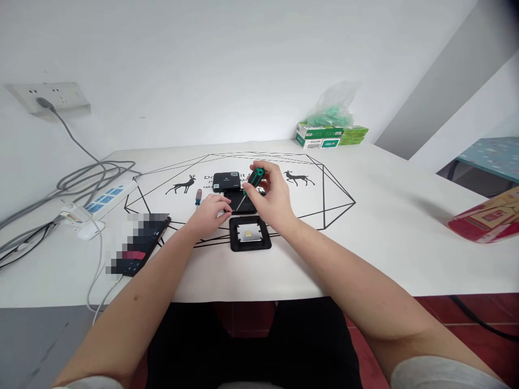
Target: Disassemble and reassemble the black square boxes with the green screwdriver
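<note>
My right hand (278,197) is closed around the green and black handle of a screwdriver (256,177). The shaft slants down to the left, its tip by the front left corner of an open black plastic casing (248,208). At that same corner are the bent fingertips of my left hand (208,213), thumb and forefinger close together; whatever lies between them is too small to make out. Just in front of the casing lies a square black cover (234,244) with a silver metal plate and a small yellowish pad. A flat black box (226,182) sits behind the casing.
A short screwdriver (198,196) lies left of the casing. Further left are a phone (150,243), a power strip (107,199) and coiled grey cables (89,175). Green and white boxes (320,135) stand at the back wall. A red package (482,219) is at far right.
</note>
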Motion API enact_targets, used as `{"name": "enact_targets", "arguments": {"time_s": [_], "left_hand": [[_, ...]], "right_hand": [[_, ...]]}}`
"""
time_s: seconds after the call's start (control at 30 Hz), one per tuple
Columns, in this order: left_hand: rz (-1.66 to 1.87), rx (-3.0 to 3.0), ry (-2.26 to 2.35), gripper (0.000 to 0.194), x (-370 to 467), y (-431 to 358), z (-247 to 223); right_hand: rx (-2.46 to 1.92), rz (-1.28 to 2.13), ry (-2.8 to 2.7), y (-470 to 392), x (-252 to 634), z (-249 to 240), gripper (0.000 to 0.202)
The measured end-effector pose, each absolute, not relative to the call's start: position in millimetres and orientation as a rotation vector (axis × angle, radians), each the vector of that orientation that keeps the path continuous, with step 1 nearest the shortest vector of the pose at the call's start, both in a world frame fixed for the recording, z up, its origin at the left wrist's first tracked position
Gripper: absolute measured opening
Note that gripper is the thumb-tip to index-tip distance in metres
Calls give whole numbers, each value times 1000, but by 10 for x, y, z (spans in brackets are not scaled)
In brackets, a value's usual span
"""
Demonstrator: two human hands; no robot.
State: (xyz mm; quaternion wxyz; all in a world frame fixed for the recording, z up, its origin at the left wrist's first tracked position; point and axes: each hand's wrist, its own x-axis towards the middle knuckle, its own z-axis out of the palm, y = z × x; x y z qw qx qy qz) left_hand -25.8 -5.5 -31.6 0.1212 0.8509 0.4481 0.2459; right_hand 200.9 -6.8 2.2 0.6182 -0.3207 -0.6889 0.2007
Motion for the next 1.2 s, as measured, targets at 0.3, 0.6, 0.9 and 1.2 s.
{"name": "enact_targets", "arguments": {"time_s": [0.3,0.6,0.9,1.2], "left_hand": [[707,2317,1819,35,-441,201,-500],[662,2458,1341,41,-394,-173,-313],[484,2338,1115,46,-225,-329,-198],[464,2321,1081,54,-247,-264,-282]], "right_hand": [[-740,380,-1647,-131,2012,62,38],[-724,391,-1743,-159,2021,122,43],[-636,376,-1909,-194,1995,57,42],[-584,353,-1972,-173,1990,16,43]]}}
